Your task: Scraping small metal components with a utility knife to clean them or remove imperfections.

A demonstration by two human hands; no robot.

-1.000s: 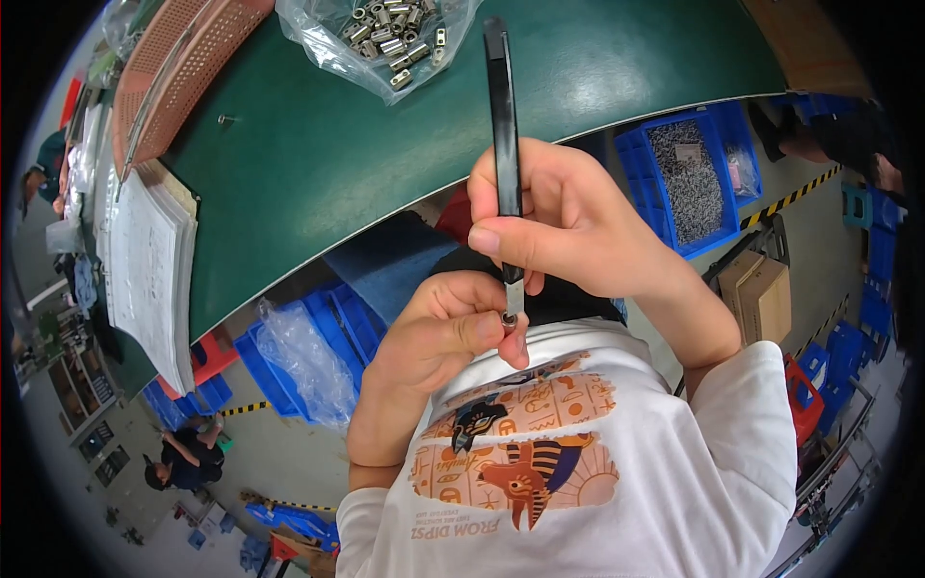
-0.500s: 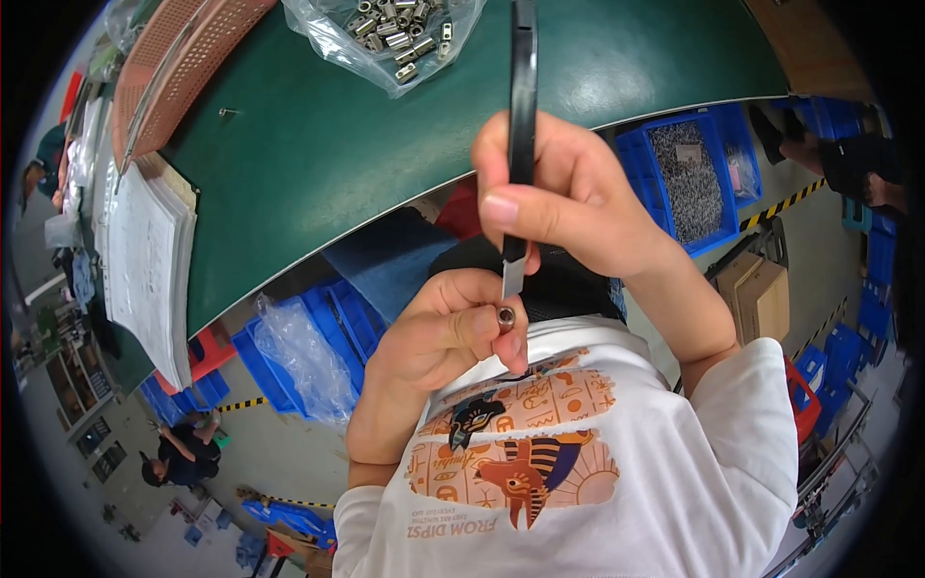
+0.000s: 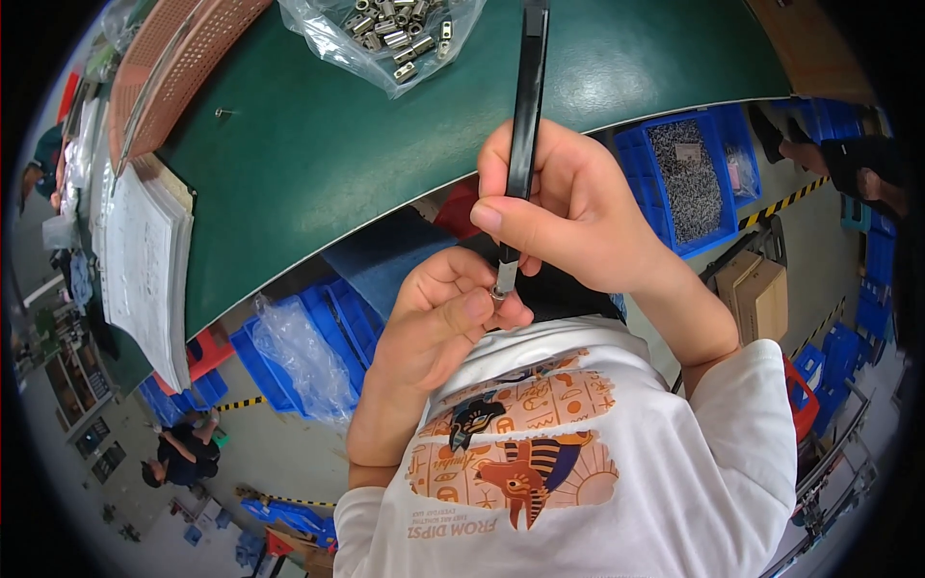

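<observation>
My left hand (image 3: 434, 313) pinches a small metal sleeve (image 3: 498, 294) between thumb and fingers, its round opening turned up. Closed around a black utility knife (image 3: 525, 125), my right hand (image 3: 568, 207) holds it nearly upright. The short blade (image 3: 506, 276) points down and its tip meets the sleeve at the opening; whether it goes inside I cannot tell. Both hands are in front of my shirt, just off the table's near edge. On the green table (image 3: 318, 183) lies an open clear plastic bag (image 3: 337, 53) with several similar metal sleeves (image 3: 397, 39).
A small screw (image 3: 224, 113) lies on the table's left part. Farther left are a pink perforated basket (image 3: 173, 72) and a stack of papers (image 3: 149, 260). Blue bins (image 3: 631, 159) with small parts stand right, beyond the edge; a cardboard box (image 3: 756, 289) is below them.
The knife has tilted slightly, its top going right, and its blade has come down onto the sleeve. My left hand has risen a little and turned the sleeve.
</observation>
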